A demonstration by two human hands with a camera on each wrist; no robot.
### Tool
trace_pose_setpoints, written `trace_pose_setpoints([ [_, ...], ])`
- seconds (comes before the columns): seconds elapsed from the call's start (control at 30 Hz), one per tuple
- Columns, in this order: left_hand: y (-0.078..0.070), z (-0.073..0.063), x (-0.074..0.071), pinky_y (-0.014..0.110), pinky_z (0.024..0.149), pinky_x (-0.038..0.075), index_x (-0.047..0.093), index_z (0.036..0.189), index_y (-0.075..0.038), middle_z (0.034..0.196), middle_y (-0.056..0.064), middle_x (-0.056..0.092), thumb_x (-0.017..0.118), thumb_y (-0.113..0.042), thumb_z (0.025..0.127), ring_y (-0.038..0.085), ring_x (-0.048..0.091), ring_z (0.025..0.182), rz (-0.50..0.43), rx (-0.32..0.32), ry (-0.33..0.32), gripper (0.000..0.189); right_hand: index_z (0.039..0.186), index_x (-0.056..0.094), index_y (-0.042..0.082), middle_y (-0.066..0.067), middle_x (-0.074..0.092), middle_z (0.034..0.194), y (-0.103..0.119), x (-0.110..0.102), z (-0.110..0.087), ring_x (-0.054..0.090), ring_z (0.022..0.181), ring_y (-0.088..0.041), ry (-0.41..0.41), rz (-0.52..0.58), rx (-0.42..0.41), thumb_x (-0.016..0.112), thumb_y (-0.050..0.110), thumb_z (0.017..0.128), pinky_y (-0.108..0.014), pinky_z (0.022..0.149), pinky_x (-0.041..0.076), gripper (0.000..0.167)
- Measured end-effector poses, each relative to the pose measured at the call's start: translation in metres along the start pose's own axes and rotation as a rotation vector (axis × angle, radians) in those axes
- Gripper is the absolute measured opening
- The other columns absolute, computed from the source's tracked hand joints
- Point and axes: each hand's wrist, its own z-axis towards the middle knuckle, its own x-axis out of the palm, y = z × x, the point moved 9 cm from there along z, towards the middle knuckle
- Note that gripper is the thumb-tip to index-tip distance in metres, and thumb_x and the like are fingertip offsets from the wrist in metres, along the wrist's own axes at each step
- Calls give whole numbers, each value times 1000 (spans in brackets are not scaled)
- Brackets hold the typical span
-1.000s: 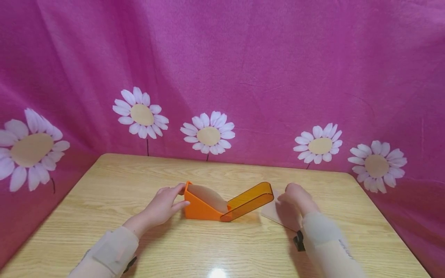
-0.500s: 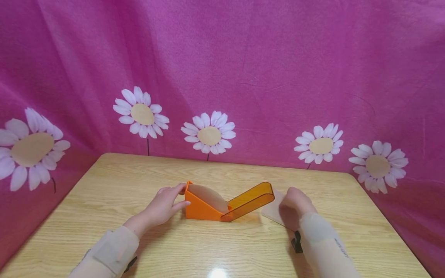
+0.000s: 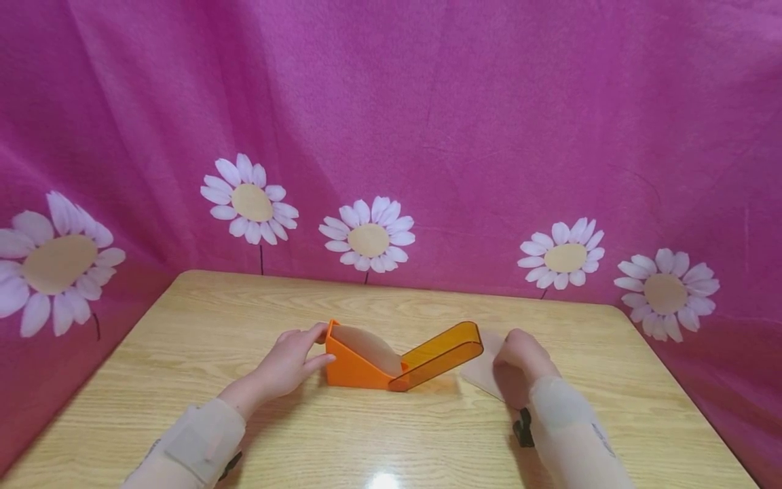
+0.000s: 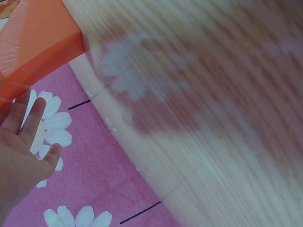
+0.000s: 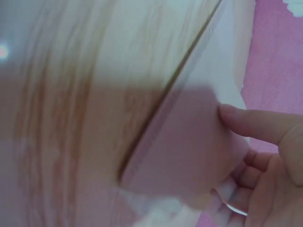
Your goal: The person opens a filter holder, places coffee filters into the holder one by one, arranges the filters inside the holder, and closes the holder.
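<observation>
An orange coffee filter holder [image 3: 357,370] stands on the table, its see-through amber lid [image 3: 442,353] tipped back to the right. Tan paper filters [image 3: 364,343] stand inside it. At the holder's left end my left hand [image 3: 284,363] grips it, thumb on the near side and fingers at the back; the left wrist view shows the fingers against the orange wall [image 4: 42,42]. To the right of the lid, my right hand [image 3: 527,363] pinches a coffee filter [image 5: 184,142], thumb on top and fingers underneath. Its crimped edge shows in the right wrist view.
The wooden table [image 3: 391,428] ends at a magenta cloth [image 3: 427,136] printed with white daisies, which hangs behind it and at both sides. A bright reflection lies at the table's front.
My right hand has come slightly nearer and lower over the coffee filter, its fingers more tucked under. The left hand and the holder stay where they were.
</observation>
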Motion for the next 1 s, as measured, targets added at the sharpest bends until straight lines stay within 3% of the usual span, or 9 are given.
trace_pose_setpoints([
  [0.17,0,0,0,53,104,32,50,129,-13,123,4,61,62,-30,89,28,50,116,-11,-7,1,44,71,56,-1,-6,50,68,3,-12,-2,46,68,-20,-42,53,-62,65,6,71,-31,62,42,11],
  [0.37,-1,0,0,53,104,32,50,129,-13,123,5,61,63,-29,89,28,50,116,-10,-5,-1,45,57,46,10,3,38,57,4,-23,-5,41,63,-15,-38,108,-107,65,7,77,-26,60,36,28],
  [0.5,-1,0,0,54,103,33,50,129,-13,122,5,61,63,-29,89,28,50,115,-7,0,-1,45,58,50,8,5,41,56,4,-30,-5,43,64,-14,-24,147,-128,65,9,78,-26,60,38,25],
  [0.67,0,-1,0,54,103,33,50,129,-12,121,5,62,63,-28,89,29,51,115,-3,1,-3,45,71,62,0,4,50,62,4,-39,-7,48,68,-13,-10,183,-149,65,10,80,-25,61,43,14],
  [1.0,-1,-1,0,54,104,32,49,129,-12,122,5,61,62,-29,89,28,51,115,-4,0,1,45,74,61,0,3,49,62,11,-58,-14,49,72,-16,-16,176,-167,62,12,86,-29,66,43,17],
])
